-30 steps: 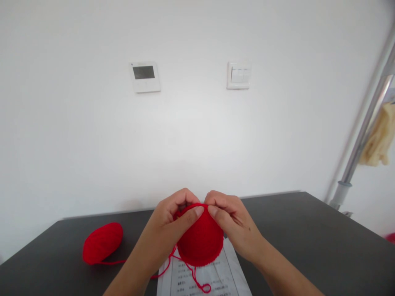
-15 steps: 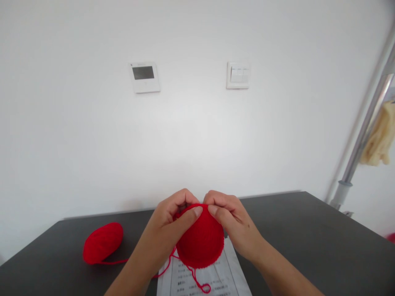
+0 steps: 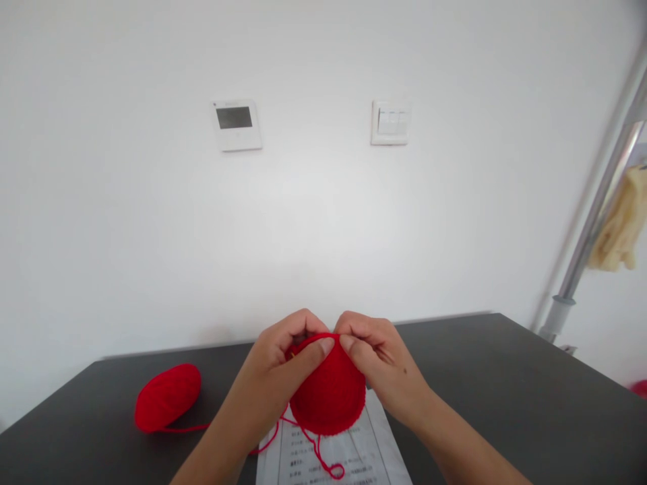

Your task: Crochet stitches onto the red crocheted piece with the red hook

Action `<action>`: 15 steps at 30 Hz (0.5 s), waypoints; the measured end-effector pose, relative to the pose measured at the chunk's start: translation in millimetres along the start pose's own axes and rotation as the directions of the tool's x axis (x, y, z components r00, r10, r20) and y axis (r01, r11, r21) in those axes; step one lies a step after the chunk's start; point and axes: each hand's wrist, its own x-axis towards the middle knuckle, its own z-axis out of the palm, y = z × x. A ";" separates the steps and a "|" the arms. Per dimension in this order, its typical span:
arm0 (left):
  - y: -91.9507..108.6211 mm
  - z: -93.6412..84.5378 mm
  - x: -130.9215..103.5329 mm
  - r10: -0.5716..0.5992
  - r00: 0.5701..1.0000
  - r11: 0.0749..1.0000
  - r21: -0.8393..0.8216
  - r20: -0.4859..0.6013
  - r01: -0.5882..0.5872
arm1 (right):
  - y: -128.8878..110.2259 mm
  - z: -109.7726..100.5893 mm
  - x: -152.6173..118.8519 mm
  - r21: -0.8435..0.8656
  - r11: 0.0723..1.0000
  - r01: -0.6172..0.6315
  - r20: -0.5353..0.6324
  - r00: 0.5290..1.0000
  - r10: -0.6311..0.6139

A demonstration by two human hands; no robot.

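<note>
A round red knitted or crocheted piece (image 3: pixel 331 397) hangs between my two hands above the table. My left hand (image 3: pixel 288 357) pinches its upper left rim, thumb in front and fingers curled behind. The upper right rim is gripped by my right hand (image 3: pixel 377 353) in the same way, the thumbs close together but apart. A small yellow bit shows by my left fingers. Loose red yarn (image 3: pixel 318 455) dangles below the piece over a printed sheet (image 3: pixel 374 444). To the left lies a red ball of yarn (image 3: pixel 169 397), its strand running behind my left forearm.
The dark table (image 3: pixel 470 377) meets a white wall with a panel (image 3: pixel 237 126) and a switch plate (image 3: pixel 390 123) on it. At the right stand a metal pole (image 3: pixel 596 222) and a hanging cream cloth (image 3: pixel 619 225).
The lower edge of the red piece has risen slightly, and a small yellow bit now shows by my left fingers. Both hands keep their hold with almost no movement.
</note>
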 end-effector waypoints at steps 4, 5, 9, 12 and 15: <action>-1.6 1.5 0.5 -0.017 0.999 0.997 -0.074 -0.038 0.014 | 1.5 -0.2 -1.2 0.001 1.000 0.007 -0.013 1.000 -0.007; -1.6 2.2 0.4 -0.020 0.999 0.996 -0.089 -0.050 0.016 | 1.6 -0.7 -1.4 0.002 1.000 0.006 -0.010 1.000 -0.006; 0.3 4.3 -0.5 -0.020 0.997 0.996 -0.094 -0.069 0.014 | 1.2 -2.1 -1.6 0.003 1.000 0.005 0.019 1.000 -0.005; 2.4 4.2 -0.8 -0.014 0.997 0.998 -0.065 -0.073 0.009 | 1.4 -2.1 -1.5 -0.003 1.000 0.017 0.034 0.999 -0.017; 3.3 2.5 -0.4 -0.011 0.998 0.999 -0.035 -0.066 0.009 | 2.4 -1.8 -1.5 -0.009 1.000 0.016 0.032 0.999 -0.016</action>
